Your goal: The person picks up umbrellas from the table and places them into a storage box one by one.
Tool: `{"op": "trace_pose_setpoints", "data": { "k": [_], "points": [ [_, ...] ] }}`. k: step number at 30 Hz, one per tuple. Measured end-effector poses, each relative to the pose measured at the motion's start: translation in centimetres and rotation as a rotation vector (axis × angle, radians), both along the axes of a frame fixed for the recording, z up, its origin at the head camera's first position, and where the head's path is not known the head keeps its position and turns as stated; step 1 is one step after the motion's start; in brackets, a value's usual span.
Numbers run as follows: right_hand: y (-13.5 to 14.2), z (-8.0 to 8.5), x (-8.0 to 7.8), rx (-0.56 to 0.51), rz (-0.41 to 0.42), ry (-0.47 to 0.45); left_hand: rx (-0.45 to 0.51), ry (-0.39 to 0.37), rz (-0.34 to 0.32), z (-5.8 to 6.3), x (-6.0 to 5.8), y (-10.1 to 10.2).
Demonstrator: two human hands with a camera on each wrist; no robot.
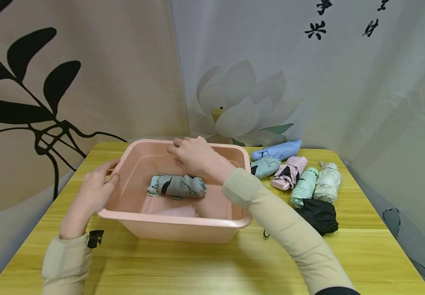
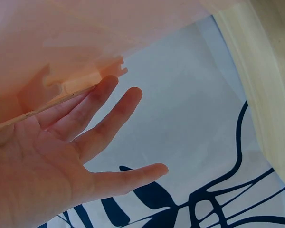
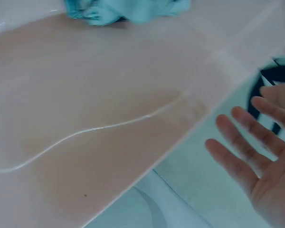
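Note:
A pink plastic basin (image 1: 175, 221) stands on the table, and inside it lies a folded grey-green umbrella (image 1: 177, 186). A pale pink bundle (image 1: 177, 211) shows in part behind the basin's front wall. My left hand (image 1: 93, 186) is at the left rim; the left wrist view has its fingers (image 2: 109, 126) extended, some touching the rim's underside, thumb apart. Over the back part of the basin is my right hand (image 1: 194, 152), near the far rim. Its fingers (image 3: 247, 142) are spread and hold nothing in the right wrist view.
Right of the basin lie several folded umbrellas: blue (image 1: 276, 150), teal (image 1: 265, 167), pink (image 1: 290, 172), mint (image 1: 304, 187), pale green (image 1: 327, 183) and a black bundle (image 1: 317, 216). A printed curtain (image 1: 131, 73) hangs behind the wooden table (image 1: 183, 266).

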State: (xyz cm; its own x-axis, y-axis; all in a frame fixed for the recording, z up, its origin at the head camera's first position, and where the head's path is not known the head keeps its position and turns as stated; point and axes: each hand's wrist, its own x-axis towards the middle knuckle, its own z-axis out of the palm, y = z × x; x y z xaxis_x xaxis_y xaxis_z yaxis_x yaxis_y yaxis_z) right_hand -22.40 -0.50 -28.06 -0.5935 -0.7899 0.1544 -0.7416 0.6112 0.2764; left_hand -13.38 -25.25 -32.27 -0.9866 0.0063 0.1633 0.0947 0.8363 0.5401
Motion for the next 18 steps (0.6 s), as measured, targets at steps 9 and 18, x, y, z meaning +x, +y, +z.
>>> {"op": "trace_pose_setpoints", "data": {
  "k": [9,18],
  "points": [
    [1.4,2.7,0.9,-0.093,0.024,-0.054,0.007,-0.010,0.004,0.1,0.1,-0.1],
    [3.7,4.4,1.7,-0.202,0.067,-0.029,0.016,-0.017,0.004,0.2,0.1,-0.1]
  ]
}}
